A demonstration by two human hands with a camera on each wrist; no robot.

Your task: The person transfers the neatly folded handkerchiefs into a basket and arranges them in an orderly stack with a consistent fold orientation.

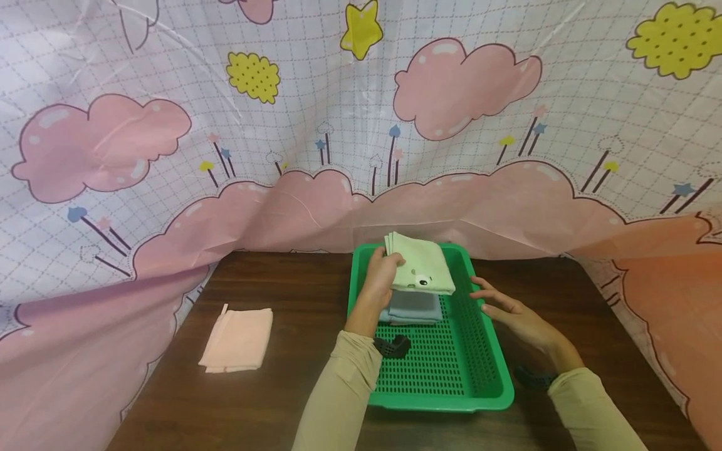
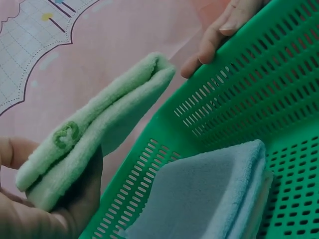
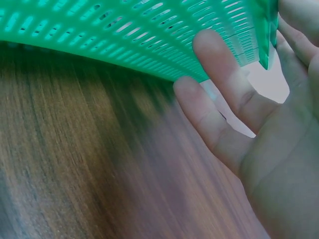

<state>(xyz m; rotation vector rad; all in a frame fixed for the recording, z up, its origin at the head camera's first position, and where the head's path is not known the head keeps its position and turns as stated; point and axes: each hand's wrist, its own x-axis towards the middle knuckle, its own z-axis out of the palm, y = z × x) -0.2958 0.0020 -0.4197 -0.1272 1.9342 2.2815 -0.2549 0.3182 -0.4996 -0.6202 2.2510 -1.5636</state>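
Note:
My left hand [image 1: 381, 275] grips a folded light green towel [image 1: 422, 266] by its left edge, holding it above the green basket [image 1: 496, 376]. The towel has a small face design on it, and its folded layers [image 2: 94, 127] show edge-on in the left wrist view. Below it, a folded blue towel [image 1: 414, 307] lies in the basket on top of a paler cloth, of which only an edge shows. At the basket's right rim is my right hand [image 1: 521, 319], its fingers loosely extended along the outer wall [image 3: 149, 30].
A folded pink towel [image 1: 239, 338] lies on the dark wooden table [image 1: 304, 369], left of the basket. Behind the table hangs a patterned curtain [image 1: 316, 207], which also borders both sides. Black bands [image 1: 393, 346] are worn on the wrists.

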